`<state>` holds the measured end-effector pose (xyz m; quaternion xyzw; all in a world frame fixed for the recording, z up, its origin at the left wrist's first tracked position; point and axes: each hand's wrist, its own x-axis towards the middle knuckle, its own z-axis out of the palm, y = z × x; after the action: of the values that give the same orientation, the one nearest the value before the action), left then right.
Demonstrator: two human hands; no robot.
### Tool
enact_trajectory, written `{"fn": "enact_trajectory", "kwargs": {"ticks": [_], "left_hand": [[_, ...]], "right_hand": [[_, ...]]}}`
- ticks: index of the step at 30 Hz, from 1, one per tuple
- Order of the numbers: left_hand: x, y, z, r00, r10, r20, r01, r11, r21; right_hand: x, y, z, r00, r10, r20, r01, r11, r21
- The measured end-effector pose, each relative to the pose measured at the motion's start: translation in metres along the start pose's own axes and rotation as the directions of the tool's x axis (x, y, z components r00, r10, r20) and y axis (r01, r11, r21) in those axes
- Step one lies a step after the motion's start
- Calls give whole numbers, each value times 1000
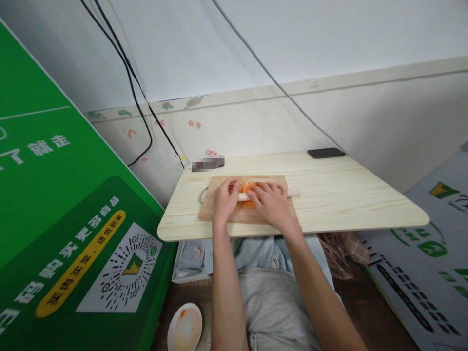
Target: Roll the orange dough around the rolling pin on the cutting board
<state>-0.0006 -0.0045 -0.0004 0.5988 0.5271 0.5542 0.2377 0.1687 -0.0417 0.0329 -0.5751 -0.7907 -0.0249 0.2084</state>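
Observation:
A light wooden rolling pin (294,193) lies crosswise over a flat orange piece, which looks like dough (249,187), on a wooden cutting board (206,208). My left hand (226,197) is curled around the pin's left end, beside the orange piece. Over the right part of the pin sits my right hand (269,199), its fingers bent across it and reaching the orange piece. The pin's right tip sticks out past that hand. Both hands cover part of the orange piece, so its full outline is hidden.
The board rests on a pale wood-grain table (347,195). A black phone (326,153) lies at the back right, a blurred dark object (207,164) at the back left. Below stands a white bowl (185,327) with orange stains. A green panel (120,234) rises on the left.

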Motion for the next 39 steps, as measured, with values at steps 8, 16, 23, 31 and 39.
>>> {"fn": "enact_trajectory", "kwargs": {"ticks": [8, 16, 23, 31, 39], "left_hand": [[0, 1, -1, 1000, -3, 0, 3, 1000, 12], [-1, 3, 0, 1000, -6, -2, 6, 1000, -3], [0, 0, 0, 1000, -12, -2, 12, 1000, -20], [0, 2, 0, 1000, -14, 0, 14, 1000, -7], [0, 1, 0, 1000, -13, 4, 14, 1000, -13]], "right_hand": [[1, 0, 2, 1000, -4, -18, 4, 1000, -1], [2, 0, 2, 1000, 0, -25, 0, 1000, 1], [2, 1, 5, 999, 1, -46, 0, 1000, 6], [2, 0, 3, 999, -2, -33, 2, 1000, 3], [2, 0, 4, 999, -2, -42, 2, 1000, 5]]}}
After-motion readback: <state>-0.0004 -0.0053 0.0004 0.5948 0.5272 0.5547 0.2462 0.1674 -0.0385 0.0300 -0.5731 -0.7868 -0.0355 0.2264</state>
